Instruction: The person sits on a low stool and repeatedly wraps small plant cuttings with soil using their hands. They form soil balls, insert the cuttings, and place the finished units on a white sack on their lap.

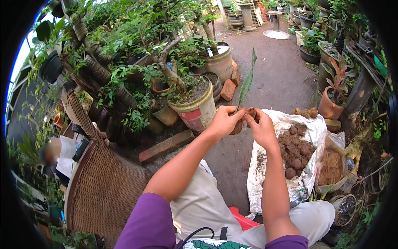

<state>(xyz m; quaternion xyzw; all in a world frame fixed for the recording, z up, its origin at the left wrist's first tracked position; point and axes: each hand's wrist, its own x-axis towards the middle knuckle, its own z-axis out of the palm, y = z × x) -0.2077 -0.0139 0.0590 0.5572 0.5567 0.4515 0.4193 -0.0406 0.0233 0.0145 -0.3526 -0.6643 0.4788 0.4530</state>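
My left hand (225, 121) grips the base of a plant with one long green leaf (246, 85), which stands nearly upright above the fingers. A dark brown clump of soil or fibre (237, 129) shows beneath that hand. My right hand (261, 129) meets it at the thumbs, its fingers closed on a brown lump (252, 113) at the leaf's base. Fingers hide whether the two brown parts are joined. Right of my right forearm, several brown soil balls (295, 151) lie heaped on a white woven sack (256, 186).
A plastic bag of brown fibre (331, 168) stands right of the sack. Fibre balls (306, 112) line its far edge. To the left are a wicker chair (108, 190), a brick block (166, 146) and a bucket (194, 109) holding a small tree. A clay pot (331, 102) stands at right.
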